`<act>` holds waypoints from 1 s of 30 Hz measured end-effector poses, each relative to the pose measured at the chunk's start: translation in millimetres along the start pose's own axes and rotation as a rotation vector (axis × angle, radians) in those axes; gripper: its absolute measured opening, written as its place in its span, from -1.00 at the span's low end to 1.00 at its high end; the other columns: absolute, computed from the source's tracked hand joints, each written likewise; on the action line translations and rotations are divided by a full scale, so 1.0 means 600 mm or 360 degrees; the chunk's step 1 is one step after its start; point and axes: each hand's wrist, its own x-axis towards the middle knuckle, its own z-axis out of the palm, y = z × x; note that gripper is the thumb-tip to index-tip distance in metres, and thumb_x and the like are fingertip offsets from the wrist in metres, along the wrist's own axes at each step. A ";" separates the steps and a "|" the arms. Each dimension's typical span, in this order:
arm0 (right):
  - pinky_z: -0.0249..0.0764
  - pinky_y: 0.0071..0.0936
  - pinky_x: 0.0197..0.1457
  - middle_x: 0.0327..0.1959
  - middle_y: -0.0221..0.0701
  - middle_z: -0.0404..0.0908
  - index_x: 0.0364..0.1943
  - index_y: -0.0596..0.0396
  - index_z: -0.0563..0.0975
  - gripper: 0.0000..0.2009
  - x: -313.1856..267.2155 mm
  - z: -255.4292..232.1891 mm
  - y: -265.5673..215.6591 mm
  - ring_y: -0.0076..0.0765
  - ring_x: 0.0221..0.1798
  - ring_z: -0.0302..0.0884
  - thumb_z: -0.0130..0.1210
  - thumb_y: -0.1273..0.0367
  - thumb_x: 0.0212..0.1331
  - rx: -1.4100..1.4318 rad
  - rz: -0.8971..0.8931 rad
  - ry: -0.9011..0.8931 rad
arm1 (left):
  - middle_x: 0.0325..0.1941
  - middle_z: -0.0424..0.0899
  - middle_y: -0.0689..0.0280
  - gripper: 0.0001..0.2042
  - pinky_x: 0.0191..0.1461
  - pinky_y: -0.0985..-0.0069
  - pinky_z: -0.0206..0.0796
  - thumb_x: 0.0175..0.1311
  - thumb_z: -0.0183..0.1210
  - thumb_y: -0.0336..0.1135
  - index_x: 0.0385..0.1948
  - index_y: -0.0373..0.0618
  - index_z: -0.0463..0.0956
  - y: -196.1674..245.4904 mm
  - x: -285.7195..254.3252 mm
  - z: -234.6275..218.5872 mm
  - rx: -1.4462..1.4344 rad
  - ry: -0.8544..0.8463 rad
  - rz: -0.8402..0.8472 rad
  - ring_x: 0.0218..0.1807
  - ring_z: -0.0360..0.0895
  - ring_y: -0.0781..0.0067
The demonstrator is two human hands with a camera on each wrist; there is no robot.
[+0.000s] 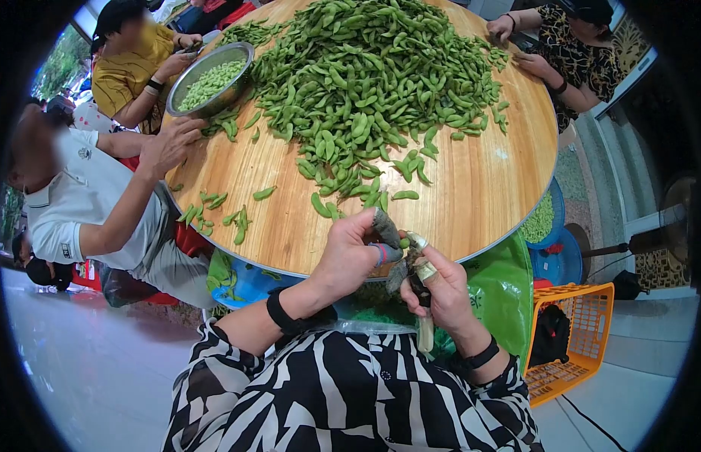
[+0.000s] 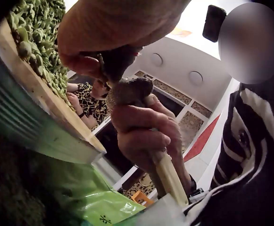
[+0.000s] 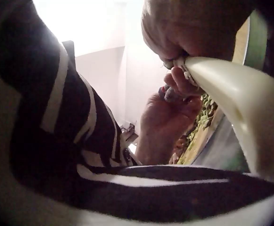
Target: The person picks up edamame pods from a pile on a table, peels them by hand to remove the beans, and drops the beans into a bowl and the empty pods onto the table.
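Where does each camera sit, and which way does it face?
Head: worn on the head, faces forward and down at green pods on the table; left hand, right hand, patterned clothing show.
Left wrist: worn there, looks up at both hands; patterned clothing shows.
Right wrist: worn there, looks toward left hand; right hand, patterned clothing show.
Both wrist views share the pale handle.

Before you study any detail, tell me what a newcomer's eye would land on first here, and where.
Most likely the great heap of green pods, piled on the round wooden table. Next, probably, the two hands at the table's near edge: the left hand with grey-covered fingertips, the right hand gripping a pale handle. The bright orange basket also stands out, low on the head view's right.
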 end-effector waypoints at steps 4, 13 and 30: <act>0.15 -0.70 -0.65 -0.65 -0.35 0.38 0.33 0.17 0.19 -0.52 -0.002 -0.002 -0.001 -0.60 -0.70 0.21 -0.19 0.23 0.42 -0.0044 0.0002 0.0017 | -0.27 0.65 0.30 -0.80 -0.03 0.56 0.43 0.06 0.13 -0.69 -0.27 -0.28 0.52 0.005 -0.004 0.004 0.0052 0.0009 0.0032 -0.20 0.57 0.56; 0.12 -0.74 -0.66 -0.64 -0.45 0.37 0.26 0.20 0.29 -0.59 -0.006 0.004 -0.010 -0.66 -0.70 0.20 -0.18 0.30 0.41 -0.0211 -0.0068 0.0105 | -0.28 0.64 0.30 -0.80 -0.07 0.57 0.43 0.05 0.12 -0.69 -0.27 -0.28 0.51 0.001 -0.011 0.010 0.0062 0.0013 0.0117 -0.22 0.55 0.58; 0.48 -0.34 -0.22 -0.33 -0.08 0.53 0.05 0.25 0.46 -0.63 -0.022 -0.018 -0.055 -0.02 -0.30 0.58 0.07 0.54 0.09 -0.1871 -0.0653 0.0037 | -0.44 0.55 0.33 -0.86 -0.53 0.61 0.29 0.09 0.19 -0.55 -0.33 -0.15 0.47 -0.014 0.016 0.007 -0.0945 -0.0348 -0.0695 -0.53 0.48 0.53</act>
